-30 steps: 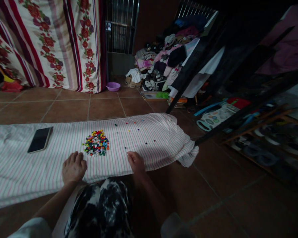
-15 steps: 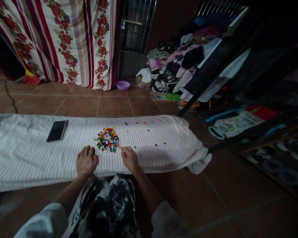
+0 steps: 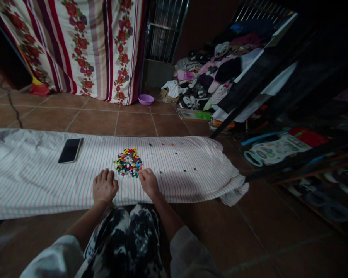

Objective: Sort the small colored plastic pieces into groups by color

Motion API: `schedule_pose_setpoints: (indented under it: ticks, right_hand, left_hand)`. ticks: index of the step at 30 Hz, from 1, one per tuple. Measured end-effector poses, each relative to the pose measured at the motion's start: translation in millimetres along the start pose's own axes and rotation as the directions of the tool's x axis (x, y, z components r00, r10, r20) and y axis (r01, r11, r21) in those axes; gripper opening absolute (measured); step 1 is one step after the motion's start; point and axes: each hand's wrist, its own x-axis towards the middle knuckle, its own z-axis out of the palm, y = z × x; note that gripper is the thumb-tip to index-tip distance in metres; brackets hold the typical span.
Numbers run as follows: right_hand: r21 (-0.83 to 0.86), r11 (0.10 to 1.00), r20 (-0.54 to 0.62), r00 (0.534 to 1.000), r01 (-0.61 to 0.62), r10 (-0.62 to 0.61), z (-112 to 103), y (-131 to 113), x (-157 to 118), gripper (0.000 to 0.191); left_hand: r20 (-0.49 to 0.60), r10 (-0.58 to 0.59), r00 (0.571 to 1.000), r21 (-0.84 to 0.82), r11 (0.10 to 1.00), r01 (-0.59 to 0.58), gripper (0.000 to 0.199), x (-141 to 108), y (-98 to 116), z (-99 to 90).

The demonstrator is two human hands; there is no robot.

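Observation:
A heap of small multicoloured pieces (image 3: 128,163) lies on a striped cloth (image 3: 84,185) in front of me. My right hand (image 3: 148,183) is at the heap's lower right edge, fingertips pinched together; whatever is between them is too small to name. Left of the heap and nearer to me, my left hand (image 3: 105,187) rests on the cloth with its fingers curled in and nothing visible in it. Several single pieces lie spaced apart to the right, among them a dark one (image 3: 185,170) and a red one (image 3: 162,144).
A phone (image 3: 70,150) lies on the cloth at the left. Beyond, on the tiled floor, are a purple basin (image 3: 146,99), a floral curtain (image 3: 98,50) and a pile of clothes (image 3: 208,73). A dark slanted post (image 3: 229,121) rises at the right.
The view has shifted slightly, so the scene sits a little further right. My right hand has moved slightly left, closer against the heap's edge. My left hand keeps its place.

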Motion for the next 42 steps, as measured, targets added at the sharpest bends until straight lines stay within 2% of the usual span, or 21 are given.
schedule_pose_setpoints:
  ticks: [9, 15, 19, 29, 36, 42]
  right_hand:
    - [-0.077, 0.997, 0.042, 0.999, -0.003, 0.007, 1.0, -1.6, -0.2, 0.023]
    - [-0.093, 0.996, 0.018, 1.000, -0.009, 0.011, 5.6, -1.3, -3.4, 0.020]
    - [-0.090, 0.996, -0.014, 1.000, -0.023, 0.022, 4.3, -3.8, -5.7, 0.017]
    - [-0.018, 0.999, -0.072, 0.997, -0.041, 0.040, 0.7, -6.6, -7.8, 0.015]
    - [0.052, 0.996, -0.122, 0.989, -0.075, 0.081, 5.5, -2.6, -6.6, 0.016]
    - [0.067, 0.993, -0.118, 0.987, -0.098, 0.105, 4.6, -3.1, -5.5, 0.019]
  left_hand:
    - [0.013, 0.004, 1.000, -0.010, 1.000, -0.004, 0.036, 0.0, 0.0, -1.5]
    - [0.011, -0.013, 1.000, -0.049, 0.999, 0.013, 0.038, -0.8, -1.7, 2.0]
    - [0.026, -0.011, 1.000, -0.013, 1.000, 0.011, 0.038, -0.3, -0.5, 0.2]
    - [0.031, -0.006, 1.000, -0.031, 0.999, 0.007, 0.040, -0.1, -0.4, -0.3]
    - [0.024, 0.001, 1.000, 0.023, 1.000, -0.001, 0.037, 0.9, 1.1, -2.7]
    - [0.040, -0.008, 0.999, 0.022, 1.000, 0.007, 0.036, 0.8, 0.9, -3.7]
